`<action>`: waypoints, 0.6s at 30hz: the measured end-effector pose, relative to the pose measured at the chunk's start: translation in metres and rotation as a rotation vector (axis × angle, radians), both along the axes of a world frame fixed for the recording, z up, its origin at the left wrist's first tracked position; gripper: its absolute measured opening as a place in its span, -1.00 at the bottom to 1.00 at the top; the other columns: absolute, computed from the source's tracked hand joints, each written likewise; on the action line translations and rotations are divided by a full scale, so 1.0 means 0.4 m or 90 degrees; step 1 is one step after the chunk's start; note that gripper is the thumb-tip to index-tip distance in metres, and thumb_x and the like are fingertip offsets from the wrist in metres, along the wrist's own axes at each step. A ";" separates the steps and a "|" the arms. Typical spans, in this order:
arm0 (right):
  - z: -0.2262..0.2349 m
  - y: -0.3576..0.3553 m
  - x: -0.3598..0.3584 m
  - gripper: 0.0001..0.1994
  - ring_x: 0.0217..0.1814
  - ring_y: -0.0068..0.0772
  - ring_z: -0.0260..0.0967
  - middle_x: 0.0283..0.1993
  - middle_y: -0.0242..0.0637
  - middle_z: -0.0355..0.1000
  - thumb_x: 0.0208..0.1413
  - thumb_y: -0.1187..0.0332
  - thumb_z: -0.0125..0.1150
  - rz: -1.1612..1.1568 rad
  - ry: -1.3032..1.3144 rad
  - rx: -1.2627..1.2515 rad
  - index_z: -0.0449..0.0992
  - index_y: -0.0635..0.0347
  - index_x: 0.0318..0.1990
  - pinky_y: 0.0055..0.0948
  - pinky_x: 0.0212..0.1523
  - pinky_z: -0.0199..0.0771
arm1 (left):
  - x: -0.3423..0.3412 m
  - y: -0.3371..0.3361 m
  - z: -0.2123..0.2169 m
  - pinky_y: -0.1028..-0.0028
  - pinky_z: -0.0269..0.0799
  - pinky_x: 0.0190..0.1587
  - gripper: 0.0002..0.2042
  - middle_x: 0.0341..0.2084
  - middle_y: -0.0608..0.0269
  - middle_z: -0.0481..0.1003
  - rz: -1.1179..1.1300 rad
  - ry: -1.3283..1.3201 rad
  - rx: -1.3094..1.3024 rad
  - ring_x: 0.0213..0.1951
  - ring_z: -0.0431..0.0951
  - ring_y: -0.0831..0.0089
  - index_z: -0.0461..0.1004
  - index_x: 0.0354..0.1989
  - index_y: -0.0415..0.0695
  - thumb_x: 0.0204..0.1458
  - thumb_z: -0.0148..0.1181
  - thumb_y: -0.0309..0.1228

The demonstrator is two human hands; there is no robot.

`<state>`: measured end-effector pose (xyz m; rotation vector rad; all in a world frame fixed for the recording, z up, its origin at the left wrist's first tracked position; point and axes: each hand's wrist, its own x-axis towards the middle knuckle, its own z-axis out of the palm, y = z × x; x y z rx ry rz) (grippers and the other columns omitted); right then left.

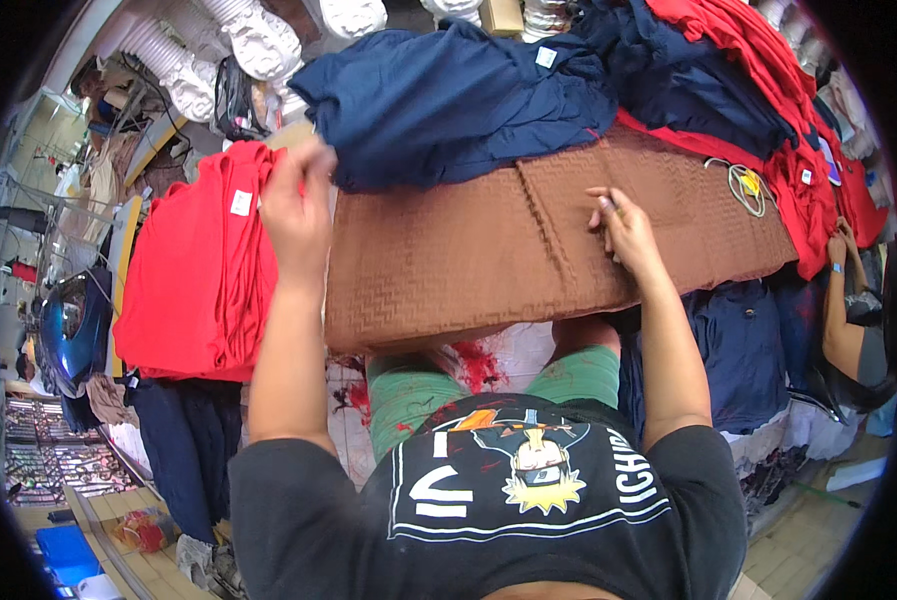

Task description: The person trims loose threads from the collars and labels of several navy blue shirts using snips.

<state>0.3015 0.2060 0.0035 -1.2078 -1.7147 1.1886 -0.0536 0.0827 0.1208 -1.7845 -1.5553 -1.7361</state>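
My left hand (298, 200) is raised between a stack of red garments (203, 270) and a navy garment (458, 100). Motion smears its fingertips, so its grip is unclear. Over the brown cloth-covered table (438, 255), my right hand (625, 230) has its fingers curled around something small and dark, mostly hidden in the palm. The navy garment lies crumpled along the table's far side, with a white label showing. Another white label shows on the red stack at the left.
More navy (688, 90) and red garments (803, 195) are heaped at the far right. A loop of pale cord (751, 190) lies near the table's right end. White ornate columns (263, 40) stand behind. Another person's arm (840, 310) reaches in at the right edge.
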 end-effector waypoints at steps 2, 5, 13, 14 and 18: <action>-0.007 0.012 0.014 -0.75 -0.76 -0.72 0.12 -0.48 -0.46 0.38 0.34 0.29 -0.12 -0.016 0.031 0.033 0.45 0.11 0.02 -0.64 -0.74 0.12 | 0.022 -0.155 -0.100 0.50 0.42 -0.18 -0.92 -0.35 0.19 0.56 -0.050 -0.045 -0.104 -0.30 0.53 0.46 0.52 -0.26 -0.22 0.10 0.15 -0.53; 0.024 0.021 0.000 -0.75 -0.76 -0.75 0.10 -0.48 -0.47 0.38 0.33 0.29 -0.10 -0.029 0.072 0.049 0.45 0.09 0.02 -0.65 -0.75 0.08 | 0.042 -0.314 -0.256 0.45 0.43 -0.19 -0.92 -0.37 0.15 0.55 0.006 -0.108 -0.274 -0.28 0.56 0.33 0.55 -0.28 -0.20 0.06 0.17 -0.54; 0.099 0.005 -0.210 -0.84 -0.09 -0.30 0.48 -0.17 -0.19 0.53 0.16 0.43 0.12 0.007 -0.098 0.261 0.56 0.15 -0.14 -0.43 -0.07 0.41 | 0.035 -0.360 -0.308 0.37 0.46 -0.21 -0.71 -0.30 0.17 0.52 0.024 -0.004 -0.397 -0.27 0.54 0.26 0.53 -0.23 -0.16 -0.19 0.39 -0.48; 0.109 -0.011 -0.242 -0.85 -0.11 -0.27 0.48 -0.19 -0.19 0.52 0.15 0.42 0.14 0.017 -0.115 0.306 0.56 0.15 -0.15 -0.41 -0.08 0.42 | 0.036 -0.356 -0.292 0.35 0.45 -0.21 -0.70 -0.30 0.18 0.52 0.025 0.012 -0.442 -0.28 0.54 0.25 0.52 -0.23 -0.16 -0.21 0.40 -0.48; 0.136 -0.058 -0.328 -0.86 -0.20 -0.26 0.50 -0.24 -0.20 0.51 0.13 0.42 0.17 0.099 -0.099 0.385 0.56 0.17 -0.17 -0.40 -0.15 0.45 | 0.011 -0.321 -0.251 0.31 0.43 -0.25 -0.75 -0.40 0.12 0.51 -0.046 0.141 -0.566 -0.34 0.53 0.20 0.49 -0.27 -0.19 -0.13 0.36 -0.42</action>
